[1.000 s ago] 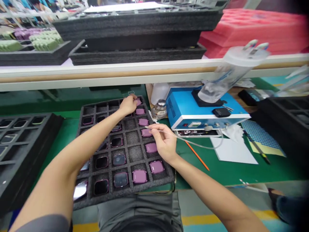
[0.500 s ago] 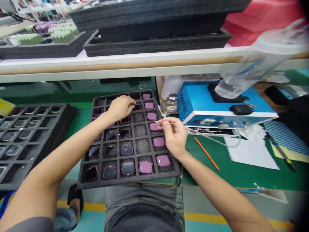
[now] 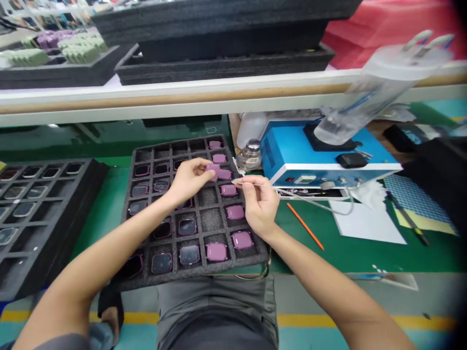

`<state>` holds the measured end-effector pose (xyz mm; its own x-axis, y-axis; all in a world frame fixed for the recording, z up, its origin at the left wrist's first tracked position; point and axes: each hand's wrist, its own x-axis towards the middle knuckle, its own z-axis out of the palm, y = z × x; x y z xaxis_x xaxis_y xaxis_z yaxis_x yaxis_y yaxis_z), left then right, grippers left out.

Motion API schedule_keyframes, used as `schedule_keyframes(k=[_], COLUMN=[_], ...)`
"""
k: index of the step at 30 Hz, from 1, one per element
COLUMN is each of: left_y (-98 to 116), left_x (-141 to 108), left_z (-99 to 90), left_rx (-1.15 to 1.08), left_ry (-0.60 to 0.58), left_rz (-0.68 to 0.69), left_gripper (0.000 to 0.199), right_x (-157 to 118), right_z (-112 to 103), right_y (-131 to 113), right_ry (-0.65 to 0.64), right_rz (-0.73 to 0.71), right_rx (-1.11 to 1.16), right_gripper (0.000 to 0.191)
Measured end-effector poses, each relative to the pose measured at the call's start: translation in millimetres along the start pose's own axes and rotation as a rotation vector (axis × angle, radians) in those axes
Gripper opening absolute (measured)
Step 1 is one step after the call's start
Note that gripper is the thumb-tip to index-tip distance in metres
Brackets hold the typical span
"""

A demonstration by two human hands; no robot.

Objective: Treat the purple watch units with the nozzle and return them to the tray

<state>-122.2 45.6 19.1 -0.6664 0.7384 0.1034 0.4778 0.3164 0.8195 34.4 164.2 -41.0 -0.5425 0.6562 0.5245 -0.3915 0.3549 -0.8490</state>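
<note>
A black foam tray (image 3: 212, 219) with square compartments lies before me, holding several purple watch cases and dark-screened watches. My left hand (image 3: 192, 176) is over its upper middle, fingers closed on a purple watch case (image 3: 212, 171) that overlaps another in the right column. Pinched in my right hand (image 3: 261, 200) is a thin pale tool with a cable (image 3: 297, 197); its tip points left, just above the right column near a purple case (image 3: 229, 190). Some compartments under my left forearm are hidden.
A blue device (image 3: 288, 150) stands behind right, bearing a clear cylinder (image 3: 339, 124). Beside it is a glass jar (image 3: 251, 154). An orange stick (image 3: 305, 226) and white paper (image 3: 365, 224) lie right. Another foam tray (image 3: 69, 218) is left; a shelf edge (image 3: 182, 99) crosses behind.
My left hand has moved a little right and down within the tray and now has a purple case in its fingers. The whole view has shifted slightly.
</note>
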Motion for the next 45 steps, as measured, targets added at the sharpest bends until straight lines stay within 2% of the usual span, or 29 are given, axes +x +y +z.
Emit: schedule_keyframes(k=[2, 3, 6, 10, 13, 23, 45], left_y=[4.2, 5.2, 5.8, 6.8, 9.3, 11.6, 11.8], left_x=[-19.9, -26.8, -36.8, -40.4, -43.1, -44.2, -45.9], left_z=[11.4, 16.6, 28.1, 34.3, 35.5, 36.7, 38.1], left_rx=[-0.394, -0.506, -0.638, -0.654, -0.632, -0.585, -0.573], left_ry=[0.055, 0.075, 0.12, 0.123, 0.127, 0.128, 0.126], left_rz=[-0.121, -0.159, -0.199, -0.205, -0.161, -0.097, -0.126], left_gripper=[0.034, 0.036, 0.037, 0.037, 0.036, 0.033, 0.034], right_x=[0.0, -0.1, -0.6, -1.6, -2.0, -1.7, -1.7], right_z=[0.2, 0.4, 0.7, -0.3, -0.9, -0.7, -0.5], right_y=[-2.2, -3.1, -4.2, -2.5, -1.5, -2.6, -5.6], right_ry=[-0.011, -0.015, -0.025, -0.066, -0.089, -0.084, -0.064], right_rz=[-0.044, -0.06, -0.083, -0.086, -0.086, -0.076, -0.058], right_rx=[0.002, 0.008, 0.027, 0.025, 0.032, 0.077, 0.001], right_gripper=[0.013, 0.012, 0.011, 0.013, 0.015, 0.019, 0.012])
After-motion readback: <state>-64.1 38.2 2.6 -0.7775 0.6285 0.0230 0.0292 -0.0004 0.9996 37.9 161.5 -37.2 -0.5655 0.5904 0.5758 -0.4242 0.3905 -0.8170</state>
